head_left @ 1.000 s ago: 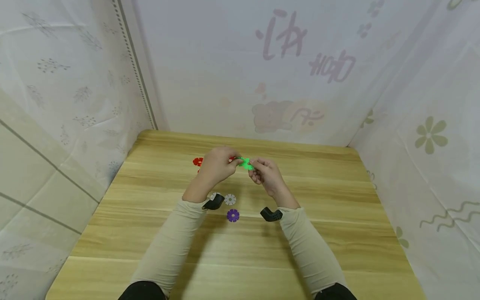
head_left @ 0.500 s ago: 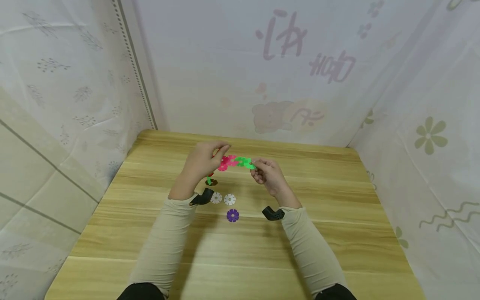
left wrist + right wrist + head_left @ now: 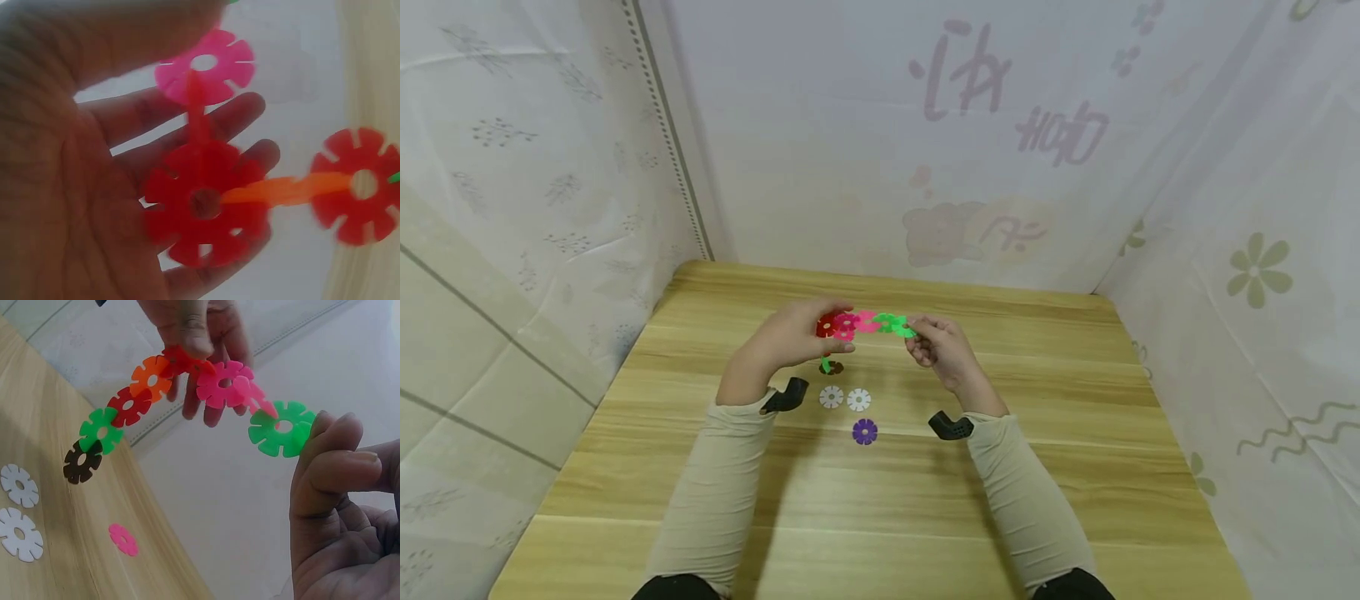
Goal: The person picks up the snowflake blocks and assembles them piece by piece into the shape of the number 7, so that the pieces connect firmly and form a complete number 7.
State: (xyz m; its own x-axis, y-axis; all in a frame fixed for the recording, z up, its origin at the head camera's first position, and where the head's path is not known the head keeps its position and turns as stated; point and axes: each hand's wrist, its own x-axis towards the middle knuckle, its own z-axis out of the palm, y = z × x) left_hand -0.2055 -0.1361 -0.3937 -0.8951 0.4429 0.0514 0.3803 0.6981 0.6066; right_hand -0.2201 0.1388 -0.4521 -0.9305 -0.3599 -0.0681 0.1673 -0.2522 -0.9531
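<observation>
- Here, both hands are raised over the far-middle of a wooden table (image 3: 1075,467), with a chain of snowflake discs (image 3: 865,323) strung between them.
- Left hand (image 3: 793,333): thumb pressed on the red end of the chain, fingers spread loosely behind it, so it pinches that end.
- Right hand (image 3: 943,348): fingers curled, thumb and forefinger pinching the green disc (image 3: 282,429) at the chain's right end.
- Chain order in the right wrist view, right to left: green, two pink discs (image 3: 226,384), red under the left thumb, orange disc (image 3: 150,378), dark red, green, brown disc (image 3: 82,462) hanging lowest.
- The tail dangles below the left hand, just above the table; cannot tell if it touches.
- Loose on the table nearer the person: two white discs (image 3: 845,398) side by side, and a purple disc (image 3: 865,431) just nearer than them.
- One more small pink disc (image 3: 124,539) lies on the wood in the right wrist view.
- Beige sleeves (image 3: 722,483), with a black wrist mount (image 3: 951,427) on each arm.
- Pale printed fabric walls (image 3: 925,142) enclose the table on the left, far and right sides.
</observation>
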